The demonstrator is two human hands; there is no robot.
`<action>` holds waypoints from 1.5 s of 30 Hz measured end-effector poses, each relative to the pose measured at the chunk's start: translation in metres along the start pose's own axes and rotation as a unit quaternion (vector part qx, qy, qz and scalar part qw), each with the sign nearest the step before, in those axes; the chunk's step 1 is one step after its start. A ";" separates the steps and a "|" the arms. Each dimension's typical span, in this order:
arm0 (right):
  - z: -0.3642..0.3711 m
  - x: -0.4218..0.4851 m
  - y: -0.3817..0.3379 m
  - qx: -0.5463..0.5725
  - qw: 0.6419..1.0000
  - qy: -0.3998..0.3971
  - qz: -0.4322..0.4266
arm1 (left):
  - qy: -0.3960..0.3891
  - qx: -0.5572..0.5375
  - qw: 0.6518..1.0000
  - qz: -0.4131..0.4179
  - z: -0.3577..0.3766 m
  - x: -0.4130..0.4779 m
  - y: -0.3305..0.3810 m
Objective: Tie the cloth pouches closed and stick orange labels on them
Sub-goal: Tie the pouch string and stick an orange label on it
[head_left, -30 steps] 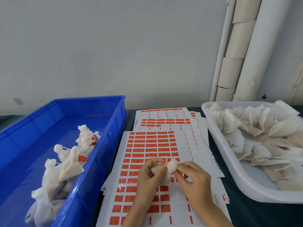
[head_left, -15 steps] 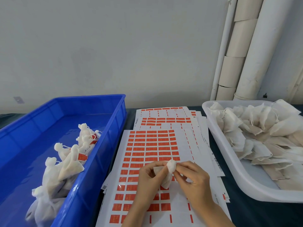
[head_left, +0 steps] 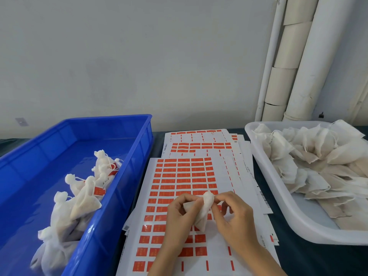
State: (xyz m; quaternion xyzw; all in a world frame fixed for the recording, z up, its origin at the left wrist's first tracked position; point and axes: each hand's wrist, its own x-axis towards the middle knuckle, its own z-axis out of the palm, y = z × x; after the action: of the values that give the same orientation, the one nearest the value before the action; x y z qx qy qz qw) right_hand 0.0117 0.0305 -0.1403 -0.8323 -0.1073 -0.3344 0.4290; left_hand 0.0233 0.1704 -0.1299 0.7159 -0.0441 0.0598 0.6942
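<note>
Grey wall behind; dark worktop (head_left: pixel 310 261) w/ orange label sheets (head_left: pixel 183 176) betw. blue crate (head_left: pixel 123 196) & white tub (head_left: pixel 292 212).
One cloth pouch (head_left: pixel 202 213) was held just above the sheets: left hand (head_left: pixel 178 215) gripped its body, right hand (head_left: pixel 236 218) pinched the gathered neck. Best, imo: bunch neck tight, cinch knot snug before peeling a label.

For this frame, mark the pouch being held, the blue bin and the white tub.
held pouch (head_left: pixel 202 216), head view, on the middle of its cloth body.
blue bin (head_left: pixel 79 130), head view, on its far inner wall.
white tub (head_left: pixel 318 234), head view, on its near wall.
</note>
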 end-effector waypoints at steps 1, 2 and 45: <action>0.000 0.000 0.000 0.002 1.000 0.003 0.001 | 0.003 0.001 1.000 -0.005 0.000 0.000 -0.002; -0.001 0.001 -0.001 0.007 1.000 0.007 0.001 | 0.009 0.002 1.000 -0.009 0.000 0.001 -0.002; -0.015 0.007 0.016 -0.175 0.947 0.004 0.268 | 0.024 0.115 0.992 0.033 0.003 -0.002 -0.001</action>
State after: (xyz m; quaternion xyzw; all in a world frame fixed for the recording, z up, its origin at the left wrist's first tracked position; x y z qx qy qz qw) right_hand 0.0168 0.0083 -0.1400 -0.8912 0.1814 -0.2238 0.3504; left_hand 0.0218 0.1674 -0.1317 0.7877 -0.0435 0.1046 0.6055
